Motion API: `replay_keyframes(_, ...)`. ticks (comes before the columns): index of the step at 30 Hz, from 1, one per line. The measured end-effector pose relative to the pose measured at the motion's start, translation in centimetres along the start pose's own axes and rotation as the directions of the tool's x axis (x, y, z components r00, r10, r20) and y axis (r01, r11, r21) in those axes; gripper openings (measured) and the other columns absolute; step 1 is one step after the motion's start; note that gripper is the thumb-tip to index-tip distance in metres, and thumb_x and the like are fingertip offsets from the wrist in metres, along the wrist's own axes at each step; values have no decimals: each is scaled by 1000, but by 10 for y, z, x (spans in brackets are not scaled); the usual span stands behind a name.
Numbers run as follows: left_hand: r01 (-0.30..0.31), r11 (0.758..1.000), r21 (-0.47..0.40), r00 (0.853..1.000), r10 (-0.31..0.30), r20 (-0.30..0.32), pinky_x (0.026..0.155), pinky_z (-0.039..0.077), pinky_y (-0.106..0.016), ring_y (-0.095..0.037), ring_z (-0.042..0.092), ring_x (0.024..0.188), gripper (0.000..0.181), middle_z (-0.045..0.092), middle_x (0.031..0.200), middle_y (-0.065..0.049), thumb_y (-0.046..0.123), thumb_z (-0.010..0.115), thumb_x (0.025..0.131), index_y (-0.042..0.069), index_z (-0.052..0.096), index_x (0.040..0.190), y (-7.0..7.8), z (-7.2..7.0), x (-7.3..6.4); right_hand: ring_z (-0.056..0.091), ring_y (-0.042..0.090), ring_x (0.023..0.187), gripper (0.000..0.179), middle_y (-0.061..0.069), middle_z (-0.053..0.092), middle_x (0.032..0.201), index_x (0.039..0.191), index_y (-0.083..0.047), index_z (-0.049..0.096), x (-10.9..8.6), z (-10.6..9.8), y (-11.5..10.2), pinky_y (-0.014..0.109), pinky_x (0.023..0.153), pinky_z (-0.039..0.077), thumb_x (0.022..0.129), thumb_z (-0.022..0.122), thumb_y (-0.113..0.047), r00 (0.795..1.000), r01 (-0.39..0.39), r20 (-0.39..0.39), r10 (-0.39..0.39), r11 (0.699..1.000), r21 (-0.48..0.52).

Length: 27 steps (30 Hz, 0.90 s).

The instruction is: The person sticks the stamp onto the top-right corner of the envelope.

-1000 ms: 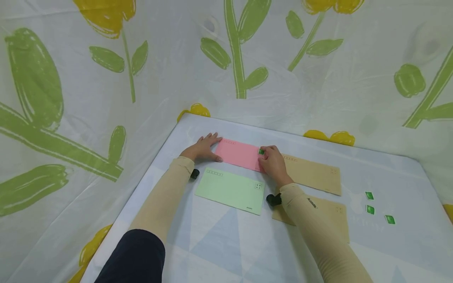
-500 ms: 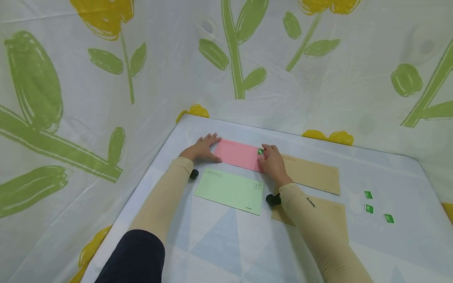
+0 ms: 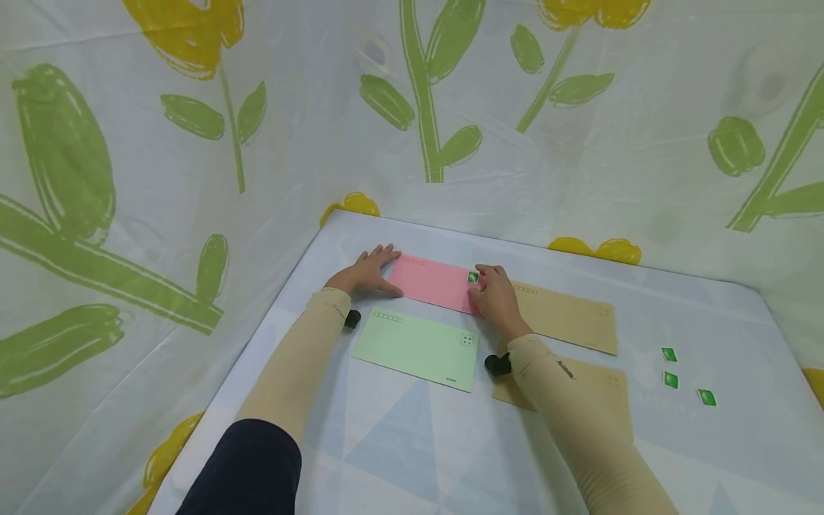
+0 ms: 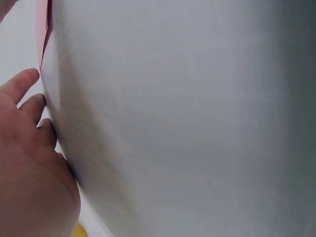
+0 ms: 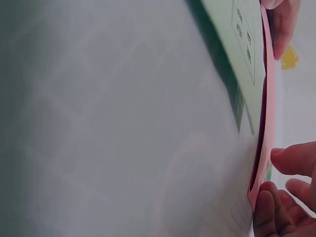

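A pink envelope [image 3: 431, 277] lies flat between both hands in the head view. My left hand [image 3: 367, 270] rests at its left end with fingers spread and thumb by the near left corner. At the right end is my right hand [image 3: 498, 297], thumb and loosely bent index finger apart. A small green stamp [image 3: 473, 277] sits on the envelope's upper right corner, just beside those fingertips. In the right wrist view, fingers [image 5: 266, 202] touch the envelope's end, and the thumb [image 5: 285, 158] is over its face. The left wrist view shows left fingers [image 4: 23, 84] by the pink edge.
A light green envelope [image 3: 415, 349] lies nearer, and two brown envelopes [image 3: 569, 317] lie to the right, one partly under the right forearm. Several loose green stamps [image 3: 671, 380] are on the table [image 3: 708, 322] farther right. A flowered curtain [image 3: 309, 107] hangs behind and left.
The right fingertips have eased slightly off the stamp, which shows more fully now. The left hand keeps its place, and the whole view has shifted a little.
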<state>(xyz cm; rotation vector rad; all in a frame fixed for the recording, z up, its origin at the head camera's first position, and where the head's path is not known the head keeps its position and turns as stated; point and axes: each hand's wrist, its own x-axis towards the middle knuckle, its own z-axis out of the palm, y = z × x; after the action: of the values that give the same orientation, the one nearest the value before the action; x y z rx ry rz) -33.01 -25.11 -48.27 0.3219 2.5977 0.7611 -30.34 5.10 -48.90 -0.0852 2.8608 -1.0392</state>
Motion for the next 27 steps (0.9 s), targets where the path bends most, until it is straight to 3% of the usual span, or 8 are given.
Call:
replay_keyframes(7, 15, 1000, -8, 1000, -15, 2, 126, -11, -41, -24, -9, 157, 109, 2, 172, -6, 47, 84, 81, 15, 20, 164, 3, -1, -1, 53, 32, 117, 56, 17, 45, 146, 148, -7, 50, -2, -3, 0, 46, 110, 48, 96, 65, -15, 1000, 16, -9, -16, 1000, 17)
replay_keyframes(13, 4, 999, 42, 1000, -4, 1, 127, -9, -43, -27, -7, 157, 111, 2, 172, -8, 50, 82, 81, 14, 19, 164, 4, 1, 1, 54, 32, 116, 55, 18, 46, 144, 148, -6, 49, -4, -7, 1, 47, 107, 50, 96, 66, -15, 1000, 17, -7, -17, 999, 44)
replay_keyframes(27, -26, 995, 92, 998, 32, -59, 128, 0, -47, -32, 4, 157, 113, 13, 170, -12, 49, 85, 80, 14, 19, 164, 7, 2, -2, 55, 31, 113, 55, 15, 46, 145, 150, -10, 47, -8, -15, -1, 44, 100, 55, 99, 66, -18, 1000, -16, 3, 16, 998, 62)
